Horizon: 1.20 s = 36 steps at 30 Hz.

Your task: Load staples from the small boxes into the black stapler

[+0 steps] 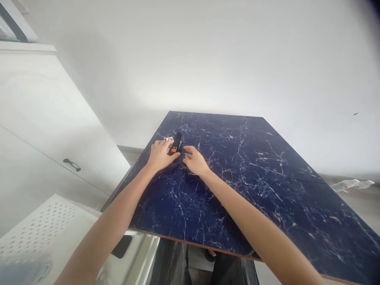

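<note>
A small black stapler-like object with an orange patch [173, 150] stands on the blue marble-patterned table [237, 158]. My left hand [161, 153] is closed around its near end, with the thumb at its right side and the fingers to the left. Partly under those fingers lies a white piece with dark markings [169, 138]. Just right of the black object, my right hand [194, 160] has its fingers curled in. Something tiny and pale seems to be at its fingertips, too small to name.
White cabinet doors with a dark handle [71, 164] stand at the left. Below them is a white perforated surface [41, 221] with a dark phone-like slab [122, 246]. A clear plastic wrapper [353, 184] lies beyond the table's right edge. A pale wall rises behind the table.
</note>
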Each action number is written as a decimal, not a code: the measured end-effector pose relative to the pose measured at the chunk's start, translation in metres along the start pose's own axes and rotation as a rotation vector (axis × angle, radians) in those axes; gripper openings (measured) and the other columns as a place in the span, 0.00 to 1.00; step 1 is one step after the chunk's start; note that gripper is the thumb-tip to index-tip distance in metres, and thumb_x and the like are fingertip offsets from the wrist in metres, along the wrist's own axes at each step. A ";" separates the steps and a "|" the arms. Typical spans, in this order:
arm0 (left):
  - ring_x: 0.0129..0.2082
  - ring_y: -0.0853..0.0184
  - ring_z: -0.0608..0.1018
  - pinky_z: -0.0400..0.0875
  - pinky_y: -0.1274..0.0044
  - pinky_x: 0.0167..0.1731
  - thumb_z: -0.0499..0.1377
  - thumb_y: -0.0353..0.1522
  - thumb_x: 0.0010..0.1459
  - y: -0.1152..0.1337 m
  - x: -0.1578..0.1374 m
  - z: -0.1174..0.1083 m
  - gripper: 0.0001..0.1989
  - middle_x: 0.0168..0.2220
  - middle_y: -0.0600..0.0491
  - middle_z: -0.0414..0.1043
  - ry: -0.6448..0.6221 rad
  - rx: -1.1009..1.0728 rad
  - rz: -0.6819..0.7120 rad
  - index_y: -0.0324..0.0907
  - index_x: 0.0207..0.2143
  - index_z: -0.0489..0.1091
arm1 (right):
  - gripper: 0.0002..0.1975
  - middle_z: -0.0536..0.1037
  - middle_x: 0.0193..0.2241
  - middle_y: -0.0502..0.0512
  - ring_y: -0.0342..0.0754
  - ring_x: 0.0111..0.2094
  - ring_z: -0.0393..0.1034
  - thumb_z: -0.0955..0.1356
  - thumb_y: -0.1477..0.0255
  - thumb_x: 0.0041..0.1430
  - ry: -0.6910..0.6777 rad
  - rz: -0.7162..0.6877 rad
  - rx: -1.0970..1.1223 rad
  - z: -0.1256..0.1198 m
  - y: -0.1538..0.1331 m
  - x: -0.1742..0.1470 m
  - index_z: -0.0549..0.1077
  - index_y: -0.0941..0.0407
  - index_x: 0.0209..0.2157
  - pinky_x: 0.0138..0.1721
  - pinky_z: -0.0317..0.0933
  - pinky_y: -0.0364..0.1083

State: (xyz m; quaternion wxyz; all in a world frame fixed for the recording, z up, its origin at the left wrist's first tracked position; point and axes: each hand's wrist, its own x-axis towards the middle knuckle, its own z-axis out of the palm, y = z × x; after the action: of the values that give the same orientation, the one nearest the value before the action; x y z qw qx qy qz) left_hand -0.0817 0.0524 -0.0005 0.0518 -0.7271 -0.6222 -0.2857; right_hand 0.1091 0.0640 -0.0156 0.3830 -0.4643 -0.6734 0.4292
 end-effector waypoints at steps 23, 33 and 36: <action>0.61 0.53 0.71 0.63 0.61 0.61 0.54 0.36 0.69 0.166 -0.060 0.019 0.17 0.58 0.48 0.74 -0.537 -0.464 0.757 0.44 0.57 0.71 | 0.40 0.45 0.73 0.60 0.67 0.72 0.43 0.63 0.50 0.67 -0.408 -0.624 -0.748 -0.145 0.025 -0.110 0.47 0.49 0.73 0.68 0.45 0.69; 0.44 0.57 0.80 0.72 0.68 0.46 0.56 0.32 0.65 0.159 -0.066 0.025 0.10 0.42 0.49 0.81 -0.637 -0.504 0.766 0.41 0.41 0.77 | 0.40 0.55 0.71 0.60 0.64 0.71 0.47 0.63 0.46 0.65 -0.570 -0.415 -0.649 -0.130 0.017 -0.114 0.56 0.51 0.71 0.71 0.41 0.64; 0.43 0.58 0.80 0.72 0.68 0.44 0.56 0.32 0.65 0.160 -0.066 0.025 0.10 0.42 0.49 0.81 -0.656 -0.497 0.761 0.41 0.42 0.77 | 0.40 0.54 0.71 0.59 0.64 0.71 0.47 0.62 0.45 0.65 -0.579 -0.401 -0.656 -0.131 0.018 -0.114 0.56 0.50 0.71 0.71 0.41 0.65</action>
State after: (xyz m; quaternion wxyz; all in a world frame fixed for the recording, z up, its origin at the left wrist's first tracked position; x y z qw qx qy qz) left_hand 0.0722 -0.0296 -0.0087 -0.2180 -0.9414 -0.2134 -0.1438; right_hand 0.2655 -0.0125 -0.0019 0.0882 -0.2829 -0.9285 0.2237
